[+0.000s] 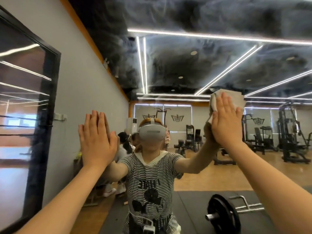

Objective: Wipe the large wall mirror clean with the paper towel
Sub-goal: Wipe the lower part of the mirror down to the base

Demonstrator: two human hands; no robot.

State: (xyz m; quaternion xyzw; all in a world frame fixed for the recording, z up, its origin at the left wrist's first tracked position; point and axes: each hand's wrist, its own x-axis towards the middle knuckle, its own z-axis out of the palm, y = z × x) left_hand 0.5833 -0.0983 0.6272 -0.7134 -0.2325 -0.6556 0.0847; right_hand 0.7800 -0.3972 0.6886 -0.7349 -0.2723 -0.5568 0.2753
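Observation:
The large wall mirror [194,68] fills most of the view and reflects a gym and a person in a striped shirt. My right hand [227,121] presses a folded grey-white paper towel [236,99] flat against the glass at upper right, fingers straight; the towel sticks out above and to both sides of the fingers. My left hand [97,141] lies flat on the mirror at left centre, fingers straight and together, holding nothing. Both arms reach up from the lower corners.
A grey wall [81,92] with a black-framed glass panel [45,115] runs along the left. In the mirror's reflection are a barbell with a black weight plate [222,215] on a dark mat, gym machines [290,137] at right, and seated people behind.

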